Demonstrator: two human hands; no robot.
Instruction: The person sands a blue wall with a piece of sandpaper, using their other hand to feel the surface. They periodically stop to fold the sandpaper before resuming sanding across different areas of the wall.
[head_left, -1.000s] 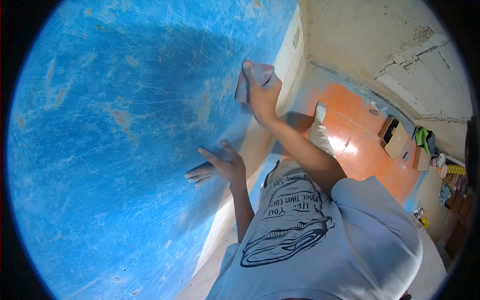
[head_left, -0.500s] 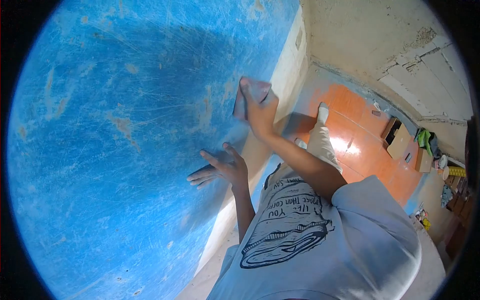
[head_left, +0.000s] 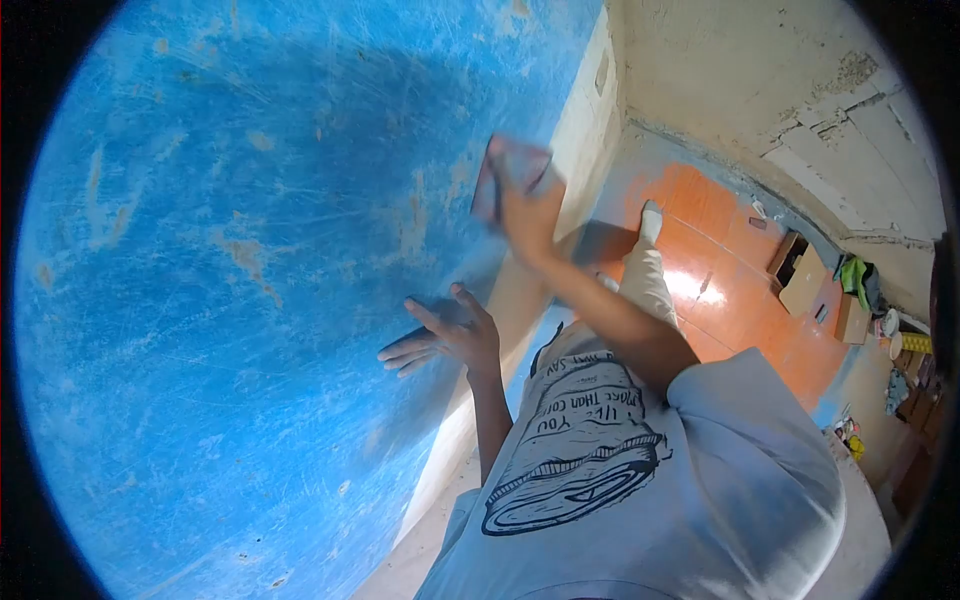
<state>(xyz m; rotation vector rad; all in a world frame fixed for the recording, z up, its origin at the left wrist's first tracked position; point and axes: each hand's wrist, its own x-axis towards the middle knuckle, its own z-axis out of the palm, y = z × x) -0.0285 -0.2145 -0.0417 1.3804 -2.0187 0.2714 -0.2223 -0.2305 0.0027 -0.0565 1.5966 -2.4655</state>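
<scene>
A scuffed blue wall [head_left: 200,330], scratched all over and showing pale patches, fills the left of the view. My right hand [head_left: 530,215] presses a reddish-brown sheet of sandpaper [head_left: 487,190] against this wall, close to where the blue meets a cream strip. Motion blurs the hand and the sheet a little, and part of the sheet is hidden behind the fingers. Lower down, my left hand [head_left: 455,335] rests on the blue surface with its fingers spread and nothing in it.
An orange tiled floor [head_left: 690,230] lies to the right, my foot on it. Along the far wall stand an opened cardboard box [head_left: 800,285], a green and dark cloth item [head_left: 855,280] and assorted clutter. The adjoining cream wall [head_left: 700,70] has cracked, broken plaster.
My right hand and the sandpaper have shifted slightly upward and right along the wall. My left hand has stayed nearly in place, and the view has moved slightly.
</scene>
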